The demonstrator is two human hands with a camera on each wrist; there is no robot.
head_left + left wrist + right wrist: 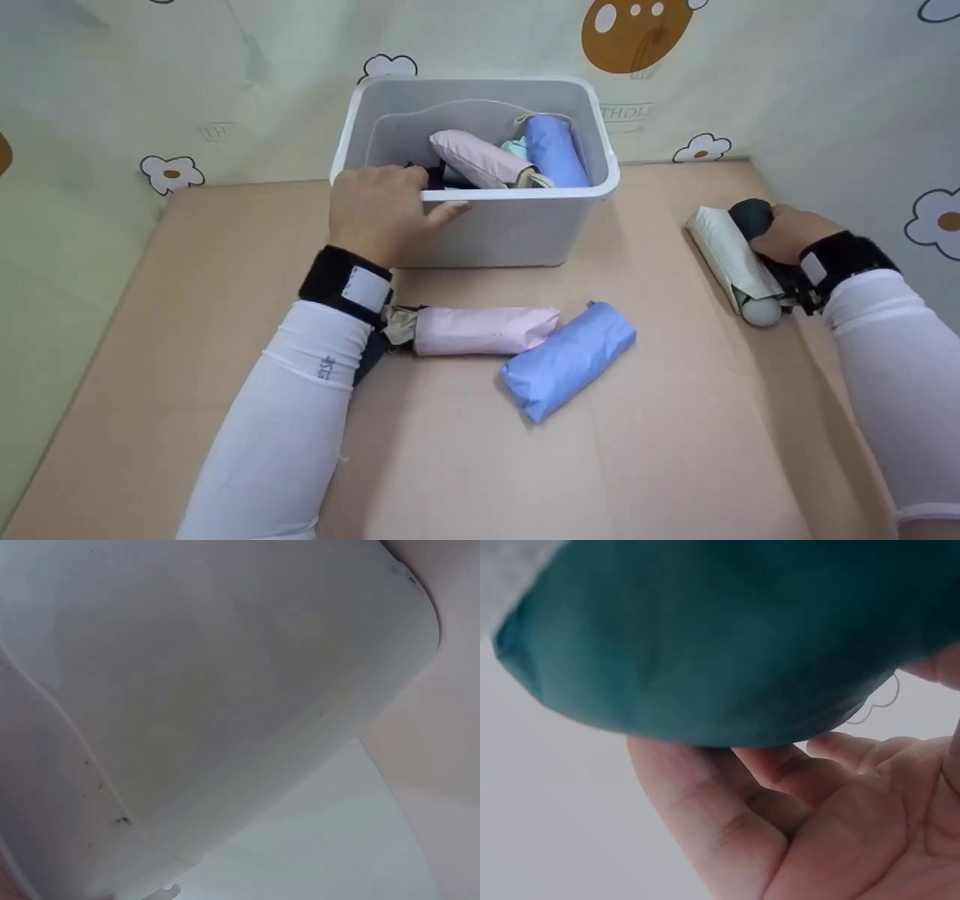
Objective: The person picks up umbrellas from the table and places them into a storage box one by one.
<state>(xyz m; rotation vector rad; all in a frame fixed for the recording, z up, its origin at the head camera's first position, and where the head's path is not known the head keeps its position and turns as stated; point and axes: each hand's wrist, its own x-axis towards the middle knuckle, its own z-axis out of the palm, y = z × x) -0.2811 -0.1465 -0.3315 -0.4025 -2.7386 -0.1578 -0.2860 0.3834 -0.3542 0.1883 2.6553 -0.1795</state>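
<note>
My left hand (379,210) grips the front rim of a light grey plastic bin (495,229), fingers over the edge and thumb outside. The left wrist view shows only the bin's wall (225,690) up close. At the right, my right hand (795,234) holds a dark teal folded umbrella (750,217), its fabric (705,645) filling the top of the right wrist view above the curled fingers (712,817). A cream folded umbrella (731,251) with a rounded end lies right beside that hand.
Inside the bin are a pink folded umbrella (480,159), a blue one (555,150) and some darker pieces. In front lie another pink umbrella (480,331) and a blue one (570,361), ends together. A dark item (371,356) is partly hidden by the left forearm. Patterned cloth (285,90) hangs behind.
</note>
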